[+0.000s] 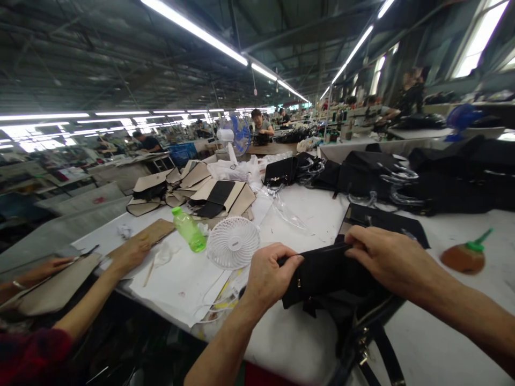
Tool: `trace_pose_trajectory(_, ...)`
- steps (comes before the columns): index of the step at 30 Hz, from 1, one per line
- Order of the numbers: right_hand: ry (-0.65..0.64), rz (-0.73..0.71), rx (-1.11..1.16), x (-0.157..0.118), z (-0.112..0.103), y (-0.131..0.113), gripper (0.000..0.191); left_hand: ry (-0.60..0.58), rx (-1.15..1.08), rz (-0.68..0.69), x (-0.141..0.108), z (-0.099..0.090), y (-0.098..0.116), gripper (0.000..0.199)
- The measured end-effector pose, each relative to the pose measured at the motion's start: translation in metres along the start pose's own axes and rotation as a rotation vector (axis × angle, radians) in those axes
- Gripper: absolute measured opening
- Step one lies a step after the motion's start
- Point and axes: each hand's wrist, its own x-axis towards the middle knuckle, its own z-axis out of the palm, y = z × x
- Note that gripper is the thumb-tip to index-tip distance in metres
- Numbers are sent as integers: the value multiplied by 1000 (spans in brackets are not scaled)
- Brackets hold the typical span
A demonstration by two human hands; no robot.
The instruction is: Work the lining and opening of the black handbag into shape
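"White first: the worktable (289, 335) is the widest thing within reach. What's heaped on it?"

"Black bags (454, 171) on the far right, several handles covered in clear plastic (396, 174). Farther left, a smaller heap of beige pieces (156, 185)."

"And the one being handled?"

"One black bag (325, 271), directly in front of the wearer at the table's near side. Straps (386, 354) with metal fittings hang below and seem to belong to it."

"How do the hands stand?"

"Apart, both pinching. The left hand (271, 271) has the left end of a black panel between thumb and fingers; the right hand (374, 249) grips the upper edge farther along, so the panel spans the gap."

"How far along is it?"

"I'd judge the body put together, straps and fittings on. I see no clear plastic on those straps, so it looks less complete than the heap. What else is left I can't tell; the folds are too dark."

"Anything smaller?"

"A white fan (233, 243) just beside the left hand, a squeeze bottle (462, 258) beyond the right forearm, and a tiny gold-coloured fitting (299, 280) on the panel."
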Motion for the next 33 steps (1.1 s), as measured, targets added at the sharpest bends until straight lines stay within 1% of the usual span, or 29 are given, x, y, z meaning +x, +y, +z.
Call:
trace_pose_trajectory(2, 3, 9, 33, 0, -1, 9, 3, -2, -6, 5, 0, -1, -1, 12)
trace_pose_trajectory(4, 26, 14, 42, 2, -2, 12, 4, -9, -7, 4, 1, -1, -2, 12)
trace_pose_trajectory(7, 43, 16, 37, 4, -2, 11, 9, -29, 11, -1, 1, -3, -1, 14)
trace_pose_trajectory(11, 14, -23, 21, 8, -4, 7, 20, -45, 17, -6, 0, -3, 0, 15)
trace_pose_trajectory(13, -1, -40, 20, 8, -7, 5, 21, -47, 17, -7, -2, -3, 0, 15)
trace_pose_trajectory(16, -26, -22, 20, 9, -11, 2, 19, -63, 34, -13, -2, -5, 0, 15)
trace_pose_trajectory(18, -43, -4, 13, 10, -13, 0, 19, -118, 60, -25, 1, -7, 3, 16)
trace_pose_trajectory(20, -53, 14, 0, 10, -14, -2, 19, -202, 126, -16, 8, -9, 11, 15)
trace_pose_trajectory(22, -55, 28, -15, 10, -15, -4, 18, -291, 228, 50, 18, -6, 22, 14)
trace_pose_trajectory(24, -60, 37, -33, 9, -16, -7, 18, -368, 331, 153, 30, 0, 33, 15)
trace_pose_trajectory(26, -66, 53, -49, 7, -17, -6, 18, -405, 406, 241, 40, 8, 40, 18)
trace_pose_trajectory(28, -69, 77, -45, 4, -17, -2, 16, -409, 443, 279, 47, 15, 43, 18)
trace_pose_trajectory(30, -66, 106, -17, 0, -18, 4, 17, -410, 435, 257, 48, 17, 44, 18)
trace_pose_trajectory(33, -63, 107, 43, -4, -18, 13, 17, -430, 363, 161, 43, 16, 43, 18)
